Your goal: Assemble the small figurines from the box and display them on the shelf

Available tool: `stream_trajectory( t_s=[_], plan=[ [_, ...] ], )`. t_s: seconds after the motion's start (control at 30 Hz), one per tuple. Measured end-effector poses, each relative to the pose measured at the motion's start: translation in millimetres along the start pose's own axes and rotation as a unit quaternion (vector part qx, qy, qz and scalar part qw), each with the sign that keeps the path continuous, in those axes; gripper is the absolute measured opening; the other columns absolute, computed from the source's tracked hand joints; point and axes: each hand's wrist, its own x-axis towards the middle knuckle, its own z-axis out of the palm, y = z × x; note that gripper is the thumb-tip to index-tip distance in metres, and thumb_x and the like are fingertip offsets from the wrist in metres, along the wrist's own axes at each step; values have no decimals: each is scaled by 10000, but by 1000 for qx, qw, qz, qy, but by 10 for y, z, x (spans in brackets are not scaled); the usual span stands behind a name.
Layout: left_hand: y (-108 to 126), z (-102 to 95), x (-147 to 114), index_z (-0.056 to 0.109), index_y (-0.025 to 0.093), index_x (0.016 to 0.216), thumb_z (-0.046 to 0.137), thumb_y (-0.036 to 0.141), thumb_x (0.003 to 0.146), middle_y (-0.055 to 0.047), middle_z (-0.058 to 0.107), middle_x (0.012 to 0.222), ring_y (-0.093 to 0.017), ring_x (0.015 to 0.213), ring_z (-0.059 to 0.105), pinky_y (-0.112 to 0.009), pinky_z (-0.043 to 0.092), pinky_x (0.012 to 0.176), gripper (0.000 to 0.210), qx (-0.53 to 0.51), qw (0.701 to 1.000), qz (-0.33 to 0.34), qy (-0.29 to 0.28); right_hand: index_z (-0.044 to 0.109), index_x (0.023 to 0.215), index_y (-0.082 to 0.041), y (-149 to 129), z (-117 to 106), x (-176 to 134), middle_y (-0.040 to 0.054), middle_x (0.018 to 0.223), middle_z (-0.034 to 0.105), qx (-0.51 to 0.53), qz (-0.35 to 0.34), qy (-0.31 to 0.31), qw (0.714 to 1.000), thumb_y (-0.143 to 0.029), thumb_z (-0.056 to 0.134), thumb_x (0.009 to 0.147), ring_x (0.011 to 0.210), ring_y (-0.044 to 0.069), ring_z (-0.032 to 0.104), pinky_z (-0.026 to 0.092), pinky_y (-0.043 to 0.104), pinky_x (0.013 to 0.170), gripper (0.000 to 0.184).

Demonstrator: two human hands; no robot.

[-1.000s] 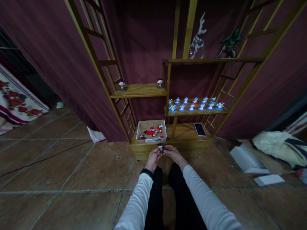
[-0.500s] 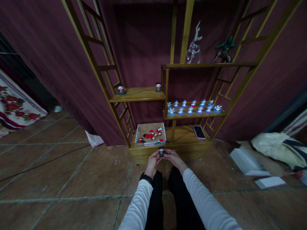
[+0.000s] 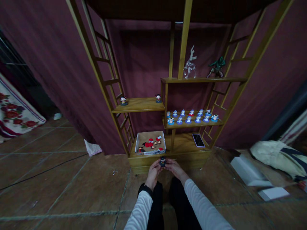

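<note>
Between my left hand [image 3: 153,172] and my right hand [image 3: 174,168] is a small dark doll figurine [image 3: 162,162], upright, with the fingers of both hands closed on its sides. Just beyond it, on the cabinet's base, sits a shallow open box [image 3: 141,138] with several red and black figurine pieces lying in it. Two similar figurines stand on the left shelf [image 3: 139,104]: one figurine [image 3: 123,101] at its left end and another figurine [image 3: 158,98] at its right end.
Several blue and purple figurines [image 3: 188,119] stand in two rows on the right shelf. Above them are a clear deer figure [image 3: 190,66] and a green figure [image 3: 217,67]. A phone [image 3: 198,140] lies on the base. White boxes [image 3: 250,172] and a bag [image 3: 278,155] are on the floor at right.
The head view has tilted up, so the cabinet and hands appear lower. Both hands still hold the figurine in front of the box.
</note>
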Motion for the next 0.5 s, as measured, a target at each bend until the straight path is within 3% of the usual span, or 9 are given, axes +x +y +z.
stream_trajectory(
  t_s=[0.5],
  plan=[
    [21, -26, -30, 662, 143, 1071, 749, 171, 579, -122, 683, 911, -183, 792, 618, -274, 439, 695, 500, 26, 999, 22, -21, 669, 908, -195, 57, -25, 22, 78, 1007, 691, -28, 8, -13, 999, -252, 789, 532, 977, 252, 637, 458, 421, 898, 400]
  ],
)
